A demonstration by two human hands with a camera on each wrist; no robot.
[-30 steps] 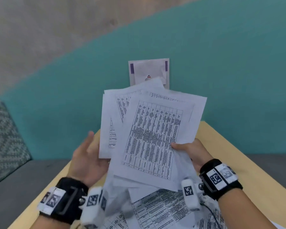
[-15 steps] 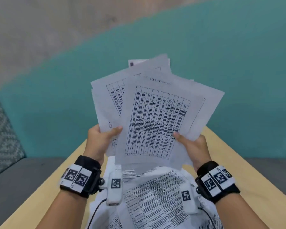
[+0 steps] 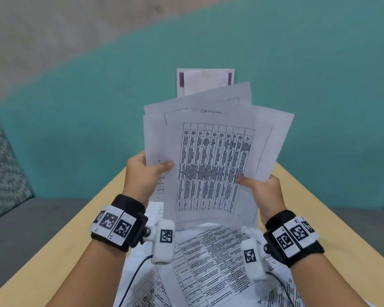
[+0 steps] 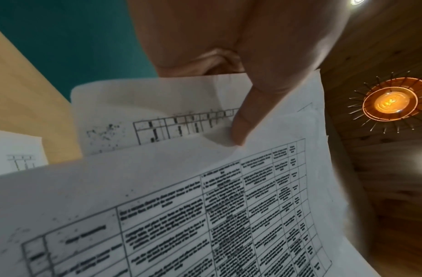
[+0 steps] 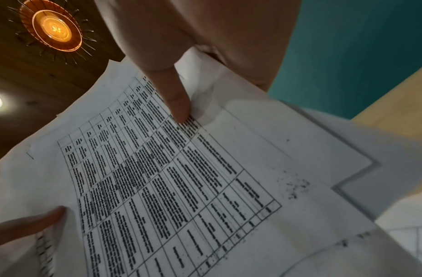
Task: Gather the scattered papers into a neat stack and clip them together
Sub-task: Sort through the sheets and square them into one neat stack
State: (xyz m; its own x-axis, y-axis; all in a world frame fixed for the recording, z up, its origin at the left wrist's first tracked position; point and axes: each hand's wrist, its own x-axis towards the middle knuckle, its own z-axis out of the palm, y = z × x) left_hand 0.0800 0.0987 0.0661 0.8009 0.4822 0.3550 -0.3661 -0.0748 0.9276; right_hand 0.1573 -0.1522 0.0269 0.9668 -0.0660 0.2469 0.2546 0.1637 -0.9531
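A fanned bundle of white printed paper sheets (image 3: 211, 156) is pinched upright by the left hand (image 3: 142, 176) and right hand (image 3: 264, 193), thumbs pressed on front; unaligned sheets could slip onto the papers scattered on the pale wooden table (image 3: 208, 269).

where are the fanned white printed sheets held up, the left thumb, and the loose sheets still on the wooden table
fanned white printed sheets (image 3: 211, 165), head view, middle of the front sheet's table
left thumb (image 3: 164, 166), head view, its tip
loose sheets on the wooden table (image 3: 211, 262), head view, printed grid

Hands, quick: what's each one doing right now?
Left hand: grips the fanned papers, thumb on front.
Right hand: grips the same papers, thumb on front.
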